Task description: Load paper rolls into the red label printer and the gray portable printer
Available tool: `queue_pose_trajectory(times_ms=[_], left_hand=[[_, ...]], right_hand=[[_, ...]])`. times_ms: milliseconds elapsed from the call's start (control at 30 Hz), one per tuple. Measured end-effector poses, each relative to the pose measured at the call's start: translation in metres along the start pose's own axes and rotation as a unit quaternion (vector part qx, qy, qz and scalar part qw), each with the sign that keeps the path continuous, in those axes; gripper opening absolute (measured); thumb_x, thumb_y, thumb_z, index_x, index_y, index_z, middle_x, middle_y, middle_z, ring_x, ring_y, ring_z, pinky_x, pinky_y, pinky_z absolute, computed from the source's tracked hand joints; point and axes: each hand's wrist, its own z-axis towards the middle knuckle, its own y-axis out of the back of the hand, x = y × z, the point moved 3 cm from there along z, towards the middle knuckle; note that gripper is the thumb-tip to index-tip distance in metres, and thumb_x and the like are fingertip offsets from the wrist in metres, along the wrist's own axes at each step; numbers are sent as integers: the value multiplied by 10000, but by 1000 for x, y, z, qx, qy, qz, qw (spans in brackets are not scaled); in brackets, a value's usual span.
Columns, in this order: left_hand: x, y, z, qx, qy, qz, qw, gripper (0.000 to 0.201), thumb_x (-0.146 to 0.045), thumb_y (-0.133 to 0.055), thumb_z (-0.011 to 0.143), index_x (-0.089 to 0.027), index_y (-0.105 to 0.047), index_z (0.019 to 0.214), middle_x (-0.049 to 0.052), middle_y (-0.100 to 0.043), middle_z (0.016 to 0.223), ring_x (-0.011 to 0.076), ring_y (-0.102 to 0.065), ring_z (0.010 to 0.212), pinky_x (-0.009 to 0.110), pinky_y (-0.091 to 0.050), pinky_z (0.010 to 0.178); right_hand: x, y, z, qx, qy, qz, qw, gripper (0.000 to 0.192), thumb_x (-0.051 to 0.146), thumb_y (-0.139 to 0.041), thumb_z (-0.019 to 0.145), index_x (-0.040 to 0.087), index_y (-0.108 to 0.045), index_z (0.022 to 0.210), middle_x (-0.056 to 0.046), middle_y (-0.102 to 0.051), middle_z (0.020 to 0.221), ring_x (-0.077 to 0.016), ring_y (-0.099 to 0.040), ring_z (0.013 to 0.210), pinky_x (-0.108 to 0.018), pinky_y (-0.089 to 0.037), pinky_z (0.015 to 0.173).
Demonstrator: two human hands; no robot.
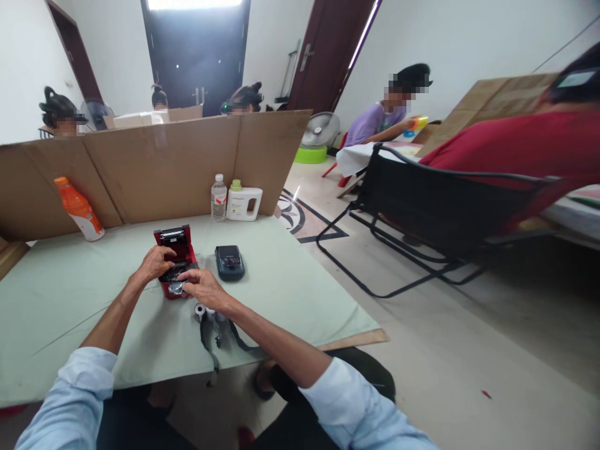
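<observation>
A small red-and-black portable printer (191, 255) stands on the table with its lid raised. My left hand (155, 262) grips its left side, fingers curled over the edge into the open compartment. At the front right of the compartment is my right hand (206, 287), its fingers pinched together; what they hold is too small to make out. Something shiny and silvery lies by those fingertips. Just below my right wrist are small white paper rolls (200, 310) and a black strap (209, 356) hanging over the table edge. A second, dark printer (229, 262) lies to the right.
A cardboard screen (178, 165) borders the far side of the table (117, 337). Before it stand an orange bottle (80, 209), a clear water bottle (219, 199) and a white jug (244, 205). A black folding chair (440, 200) with a seated person is at right.
</observation>
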Motion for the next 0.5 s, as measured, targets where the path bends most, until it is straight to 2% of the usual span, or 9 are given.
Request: queue_pose_trajectory(times_ms=[67, 133, 167, 233, 300, 367, 433, 500], left_hand=[[4, 2, -3, -59, -3, 0, 998, 213, -197, -680, 719, -215, -777, 907, 59, -767, 1000, 260, -690, 991, 377, -539, 952], [12, 7, -7, -160, 16, 0, 987, 129, -218, -670, 741, -209, -740, 849, 73, -726, 979, 271, -673, 1005, 406, -547, 954], [17, 10, -7, -215, 32, -5, 976, 145, -232, -669, 747, -202, -728, 876, 84, -706, 1007, 276, -666, 1017, 416, -555, 942], [26, 15, -5, -287, 59, -47, 955, 344, -257, -694, 731, -181, -704, 1066, 118, -670, 1157, 287, -656, 1064, 426, -573, 905], [35, 17, 5, -282, 65, -135, 948, 651, -262, -739, 685, -167, -607, 1315, 158, -624, 1318, 301, -649, 1134, 432, -582, 898], [38, 16, 16, -232, 58, -233, 943, 821, -250, -759, 654, -154, -520, 1434, 181, -620, 1364, 310, -650, 1182, 454, -574, 949], [38, 16, 20, -192, 48, -291, 936, 817, -260, -760, 655, -119, -535, 1427, 193, -656, 1321, 319, -656, 1205, 483, -552, 1012], [34, 18, 12, -172, 31, -300, 938, 750, -317, -761, 688, -104, -582, 1384, 193, -681, 1290, 333, -654, 1229, 489, -560, 1013]], right_hand=[[1, 0, -1, 4, -3, -4, 1000, 201, 80, -674, 729, 168, -732, 900, 37, -667, 643, -112, -637, 572, -220, -534, 582], [1, 0, -3, 4, -9, -7, 1000, 216, 63, -653, 745, 165, -723, 923, 36, -670, 651, -105, -638, 570, -210, -528, 578], [2, 0, -4, 4, -12, -8, 1000, 226, 56, -646, 752, 164, -719, 936, 35, -672, 657, -103, -639, 570, -206, -527, 574], [2, 1, -6, 6, -14, -10, 1000, 238, 47, -643, 759, 162, -715, 955, 34, -671, 660, -102, -641, 570, -203, -527, 570], [1, 1, -7, 8, -12, -11, 1000, 242, 43, -652, 759, 163, -714, 960, 31, -672, 665, -105, -646, 575, -205, -532, 573], [0, 1, -8, 7, -8, -17, 1000, 248, 36, -652, 757, 166, -715, 958, 27, -672, 668, -110, -655, 582, -202, -525, 568], [-1, 2, -9, 5, -8, -28, 1000, 262, 22, -633, 758, 171, -717, 958, 26, -670, 662, -114, -661, 583, -190, -500, 545], [-2, 3, -10, 5, -12, -38, 999, 280, 11, -611, 758, 175, -717, 957, 27, -668, 653, -116, -664, 579, -180, -476, 522]])
